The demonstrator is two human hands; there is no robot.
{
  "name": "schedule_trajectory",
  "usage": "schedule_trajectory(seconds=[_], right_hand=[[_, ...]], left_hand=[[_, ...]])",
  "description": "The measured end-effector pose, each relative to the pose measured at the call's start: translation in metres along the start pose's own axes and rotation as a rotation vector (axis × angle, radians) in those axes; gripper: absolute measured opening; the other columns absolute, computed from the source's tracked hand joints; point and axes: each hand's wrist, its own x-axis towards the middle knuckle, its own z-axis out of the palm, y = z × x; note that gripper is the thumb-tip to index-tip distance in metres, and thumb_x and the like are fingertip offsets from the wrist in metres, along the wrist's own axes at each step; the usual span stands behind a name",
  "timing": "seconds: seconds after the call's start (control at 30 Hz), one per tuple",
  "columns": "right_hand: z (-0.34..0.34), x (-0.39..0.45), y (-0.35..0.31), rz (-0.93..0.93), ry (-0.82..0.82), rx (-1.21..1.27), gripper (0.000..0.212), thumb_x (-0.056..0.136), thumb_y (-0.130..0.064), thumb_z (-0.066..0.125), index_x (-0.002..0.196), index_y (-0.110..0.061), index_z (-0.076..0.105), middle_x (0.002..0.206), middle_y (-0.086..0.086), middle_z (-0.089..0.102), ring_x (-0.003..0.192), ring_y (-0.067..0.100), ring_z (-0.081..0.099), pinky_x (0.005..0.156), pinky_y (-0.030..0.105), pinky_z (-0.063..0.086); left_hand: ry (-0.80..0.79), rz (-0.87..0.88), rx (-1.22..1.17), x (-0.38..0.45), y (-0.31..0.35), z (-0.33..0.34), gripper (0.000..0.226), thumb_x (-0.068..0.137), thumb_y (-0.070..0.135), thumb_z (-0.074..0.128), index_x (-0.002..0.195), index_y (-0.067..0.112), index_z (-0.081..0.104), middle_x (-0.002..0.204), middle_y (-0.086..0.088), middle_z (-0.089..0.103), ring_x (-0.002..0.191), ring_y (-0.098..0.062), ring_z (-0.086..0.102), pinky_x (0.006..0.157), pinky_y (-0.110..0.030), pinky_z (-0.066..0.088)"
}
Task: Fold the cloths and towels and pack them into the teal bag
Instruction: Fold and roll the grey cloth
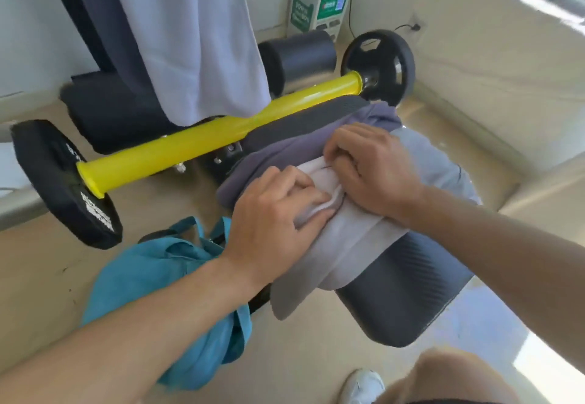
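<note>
A light grey towel (pixel 329 255) lies over the dark bench pad (pixel 411 283), its lower end hanging off the pad's left edge. My left hand (pixel 272 217) grips a bunched fold of that towel near its top. My right hand (pixel 370 166) pinches the towel's upper edge just beside it. A purple-grey cloth (pixel 285 153) is spread on the bench beyond my hands. The teal bag (pixel 164 277) lies crumpled on the floor, left of the bench and under my left forearm. A pale lavender towel (pixel 196 33) hangs from the frame at the upper left.
A yellow bar (pixel 202 137) with black weight plates (pixel 63 182) crosses the floor behind the bench. A black foam roller (pixel 300 58) and a green-and-white charging box (pixel 319 4) stand by the wall. My white shoe (pixel 364 384) is at the bottom.
</note>
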Motion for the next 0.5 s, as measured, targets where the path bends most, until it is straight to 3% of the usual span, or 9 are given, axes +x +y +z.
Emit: schedule_trajectory(seconds=[0.13,0.23,0.3,0.5], right_hand=[[-0.029,-0.009,0.0,-0.065,-0.116,-0.041,0.025,0.084,-0.018,0.045,0.085,-0.011,0.068,0.087,0.001,0.07,0.086,0.029,0.063,0.083,0.047,0.047],[-0.039,-0.024,0.002,0.007,-0.193,-0.19,0.027,0.078,-0.025,0.052,0.094,-0.019,0.072,0.099,-0.002,0.069,0.103,0.028,0.06,0.097,0.044,0.043],[-0.038,-0.034,0.003,0.08,-0.183,-0.26,0.029,0.076,-0.026,0.055,0.099,-0.021,0.072,0.103,-0.001,0.069,0.107,0.029,0.06,0.099,0.042,0.042],[-0.041,-0.052,-0.012,0.307,0.108,-0.156,0.011,0.091,-0.02,0.069,0.099,-0.021,0.076,0.104,0.0,0.073,0.108,0.026,0.06,0.093,0.035,0.041]], left_hand=[[-0.063,-0.017,0.101,-0.012,0.008,-0.01,0.031,0.095,0.04,0.061,0.117,0.024,0.075,0.111,0.008,0.065,0.096,-0.02,0.055,0.083,-0.042,0.051],[-0.194,-0.087,0.136,-0.022,0.021,-0.022,0.043,0.096,0.042,0.055,0.134,0.023,0.064,0.131,0.01,0.062,0.113,-0.019,0.051,0.099,-0.041,0.047],[-0.306,-0.147,0.135,-0.024,0.03,-0.033,0.05,0.097,0.042,0.056,0.145,0.027,0.052,0.145,0.012,0.053,0.126,-0.019,0.045,0.109,-0.037,0.039],[-0.496,-0.339,0.081,-0.027,0.052,-0.059,0.072,0.095,0.05,0.061,0.157,0.037,0.028,0.162,0.017,0.031,0.148,-0.01,0.027,0.117,-0.033,0.029]])
